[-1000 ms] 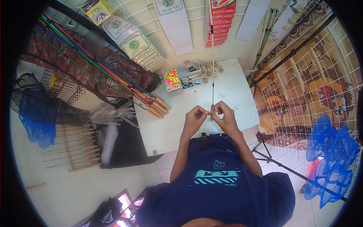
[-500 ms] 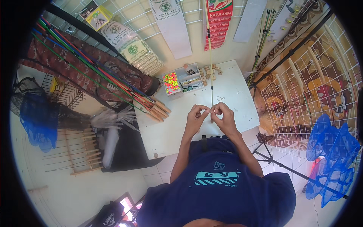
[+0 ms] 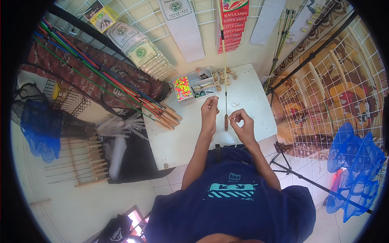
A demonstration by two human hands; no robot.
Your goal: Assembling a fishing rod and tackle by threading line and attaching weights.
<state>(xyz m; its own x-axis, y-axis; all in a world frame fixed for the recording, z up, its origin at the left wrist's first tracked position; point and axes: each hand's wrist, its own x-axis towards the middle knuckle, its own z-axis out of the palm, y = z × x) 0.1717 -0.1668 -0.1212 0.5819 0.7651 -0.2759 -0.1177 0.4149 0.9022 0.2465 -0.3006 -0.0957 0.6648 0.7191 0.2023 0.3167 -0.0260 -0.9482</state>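
Left hand (image 3: 209,112) pinching fingertips together over the white surface (image 3: 190,137), right hand (image 3: 243,125) pinching thumb to forefinger, brown-handled rod (image 3: 226,122) pointing away between them, anything pinched being too fine to tell

Left hand (image 3: 209,114) farther forward than right hand (image 3: 244,126)

Wears a loose navy-blue T-shirt (image 3: 231,214) with wide short sleeves (image 3: 299,200), printed on the chest with a turquoise graphic (image 3: 232,189) of dark arrows beside slanting stripes. Bears a small pale boxy emblem (image 3: 234,177) nearer the waist, then dark blue cloth with a narrow black strip (image 3: 218,153). Leaves forearms (image 3: 260,158), left hand (image 3: 209,111) and right hand (image 3: 244,127) bare.
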